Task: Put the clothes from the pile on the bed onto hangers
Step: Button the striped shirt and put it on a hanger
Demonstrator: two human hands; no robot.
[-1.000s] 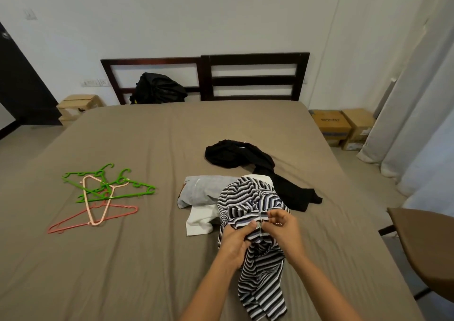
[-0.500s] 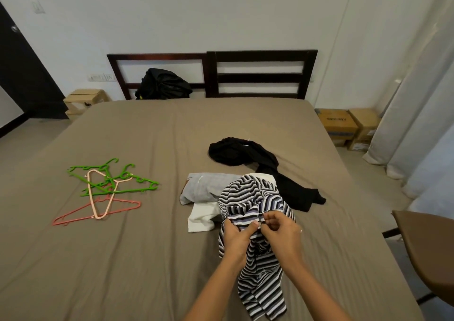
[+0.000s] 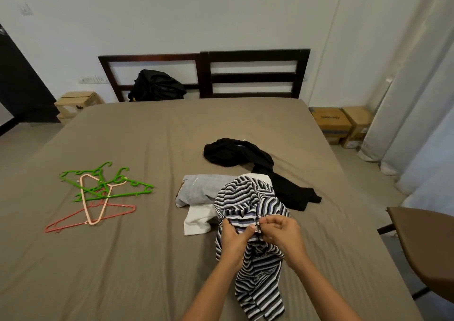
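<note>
Hands are both busy: left hand (image 3: 234, 241) and right hand (image 3: 282, 234) sit close together, each pinching a bunched edge of the striped shirt (image 3: 248, 198), which drapes over the near side of the bed (image 3: 147, 259). Just behind it lie a grey garment (image 3: 201, 190), a white one (image 3: 199, 218) and a black one (image 3: 245, 153). Plastic hangers (image 3: 108, 183) lie tangled well off to the left. Two cardboard boxes (image 3: 330, 121) on the floor look shut, so I can't tell the contents.

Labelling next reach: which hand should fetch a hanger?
Left, probably. The hangers lie left of the shirt, nearer the left hand; both hands pinch the shirt, so the right hand could hold it alone.
</note>
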